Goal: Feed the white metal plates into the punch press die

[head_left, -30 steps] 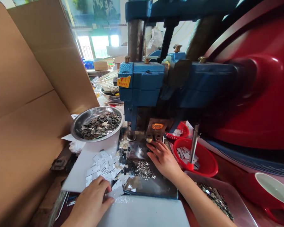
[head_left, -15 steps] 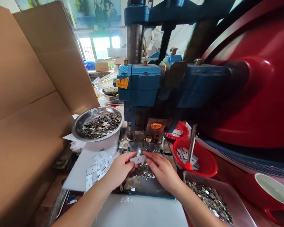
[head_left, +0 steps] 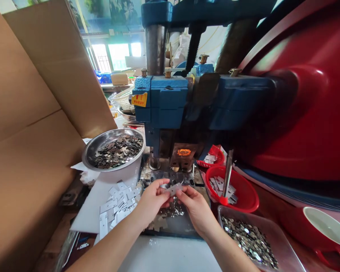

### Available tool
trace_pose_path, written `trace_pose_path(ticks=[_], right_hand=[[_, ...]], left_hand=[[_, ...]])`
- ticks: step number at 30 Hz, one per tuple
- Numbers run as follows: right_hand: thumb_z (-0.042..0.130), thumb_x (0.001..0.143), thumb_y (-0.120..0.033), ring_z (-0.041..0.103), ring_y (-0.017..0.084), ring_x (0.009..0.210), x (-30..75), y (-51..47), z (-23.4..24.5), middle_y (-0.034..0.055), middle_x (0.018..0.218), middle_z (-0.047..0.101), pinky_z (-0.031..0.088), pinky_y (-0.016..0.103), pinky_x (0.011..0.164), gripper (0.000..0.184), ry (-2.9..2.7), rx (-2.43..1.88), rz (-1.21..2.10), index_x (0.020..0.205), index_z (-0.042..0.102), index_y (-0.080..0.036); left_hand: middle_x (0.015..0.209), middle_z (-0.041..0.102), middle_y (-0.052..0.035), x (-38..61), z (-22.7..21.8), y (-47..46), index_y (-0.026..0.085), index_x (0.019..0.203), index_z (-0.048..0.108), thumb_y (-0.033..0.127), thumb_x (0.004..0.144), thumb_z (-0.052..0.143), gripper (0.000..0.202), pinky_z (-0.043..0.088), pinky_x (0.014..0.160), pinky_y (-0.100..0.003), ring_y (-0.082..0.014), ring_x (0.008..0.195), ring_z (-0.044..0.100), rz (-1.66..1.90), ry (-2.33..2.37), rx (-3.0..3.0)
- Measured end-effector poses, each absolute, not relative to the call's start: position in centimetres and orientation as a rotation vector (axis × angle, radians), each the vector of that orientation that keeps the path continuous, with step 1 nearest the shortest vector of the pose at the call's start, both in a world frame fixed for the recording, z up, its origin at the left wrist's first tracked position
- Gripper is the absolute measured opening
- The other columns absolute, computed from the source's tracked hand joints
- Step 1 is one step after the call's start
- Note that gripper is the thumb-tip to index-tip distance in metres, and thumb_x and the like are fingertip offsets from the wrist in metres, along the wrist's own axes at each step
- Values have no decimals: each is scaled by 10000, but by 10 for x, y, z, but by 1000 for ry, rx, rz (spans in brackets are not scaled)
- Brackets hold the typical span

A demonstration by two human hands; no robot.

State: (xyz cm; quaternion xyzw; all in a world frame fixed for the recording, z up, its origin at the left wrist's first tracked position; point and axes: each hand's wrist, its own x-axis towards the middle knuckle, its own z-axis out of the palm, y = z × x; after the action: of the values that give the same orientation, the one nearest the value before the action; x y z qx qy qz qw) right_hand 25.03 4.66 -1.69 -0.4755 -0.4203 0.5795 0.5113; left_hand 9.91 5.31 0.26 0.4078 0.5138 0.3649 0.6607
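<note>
Between both hands is a small flat grey metal plate (head_left: 174,189) with holes in it. My left hand (head_left: 154,198) pinches its left end, and the fingers of my right hand (head_left: 195,204) close on its right end. Just beyond the plate is the bed of a blue press (head_left: 170,100), whose dark die block (head_left: 183,160) sits above. Under my hands, small shiny metal pieces (head_left: 177,208) lie loose on the machine's base. A pile of similar flat plates (head_left: 120,204) rests on a white board left of my left hand.
At left stand a steel bowl of metal parts (head_left: 86,158) and a tall cardboard box (head_left: 25,151). Right of the press are a red basket with plates (head_left: 251,198), a clear bin of small metal pieces (head_left: 286,245), a red mug (head_left: 297,226) and a big red wheel (head_left: 303,124).
The plate has risen slightly and tilted up at its right end. My right fingers have curled from stretched out to gripping its right end. The view has shifted a little.
</note>
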Motion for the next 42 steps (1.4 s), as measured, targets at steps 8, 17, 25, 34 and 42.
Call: trace_pose_path(ticks=[8,17,25,34,42], right_hand=[[584,790,-351,556,171,701,255,38,-12,30,727,596,454,296,659,209,-1578,-1340,575,644,595,-201],[531,840,-297,619,187,873,259,46,-24,56,971,649,508,323,761,207,-1682,-1319,603,1016,619,-233],[518,824,-316,595,211,828,261,85,-27,49,848,647,475,350,740,185,-1613,-1370,379,903,664,-233],[585,752,-392,554,223,824,264,103,-36,67,875,575,463,366,739,203,-1474,-1439,373,829,617,-207],[545,712,-337,564,227,849,261,114,-44,72,888,597,456,371,773,213,-1467,-1424,516,857,599,-191]], left_hand=[[763,638,-13,101,5,42,209,1097,620,385,850,498,326,480,655,-281,-160,689,589,898,1268,1415],[876,700,-9,99,6,57,217,1229,564,246,813,527,418,494,756,-297,-170,785,630,772,1235,1507],[898,666,-39,111,-1,96,216,918,703,138,802,570,193,482,820,-328,-187,861,613,1037,1461,2061],[988,608,-53,112,-20,115,200,893,714,165,804,573,170,428,938,-371,-193,973,565,1083,1523,1918],[1023,669,-45,108,-18,125,198,968,675,163,782,539,233,433,941,-330,-193,1007,589,911,1372,1778]])
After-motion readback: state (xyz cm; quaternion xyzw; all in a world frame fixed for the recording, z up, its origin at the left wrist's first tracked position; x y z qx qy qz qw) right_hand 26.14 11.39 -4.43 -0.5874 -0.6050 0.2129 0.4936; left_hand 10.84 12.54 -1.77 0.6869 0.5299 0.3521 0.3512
